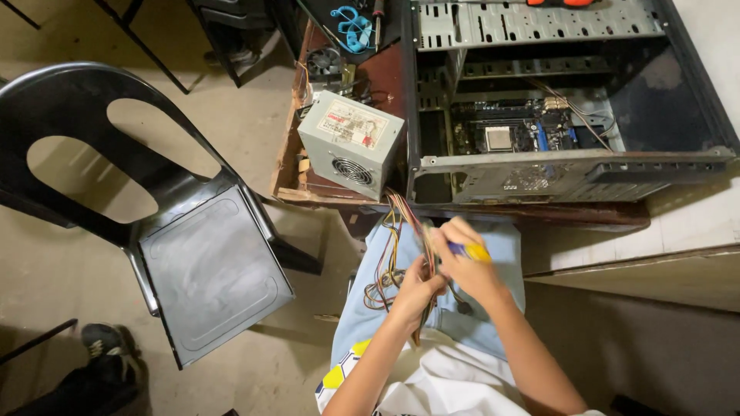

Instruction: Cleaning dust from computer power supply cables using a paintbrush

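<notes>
A grey power supply box (351, 142) with a round fan grille stands on the edge of a brown table (287, 154). Its bundle of coloured cables (393, 254) hangs down over my lap. My left hand (416, 291) is closed around the cables near their lower end. My right hand (462, 258) grips the same bundle just above, with a yellow and blue object (470, 251) between its fingers. To the right lies an open computer case (570, 115) on its side, its motherboard (512, 135) showing inside.
A black plastic chair (154, 216) stands at the left on the concrete floor. A blue cable clip (351, 27) and a small fan (324, 62) lie at the table's back. Someone's shoe (104, 347) shows at the lower left. A pale wall ledge (678, 231) runs at the right.
</notes>
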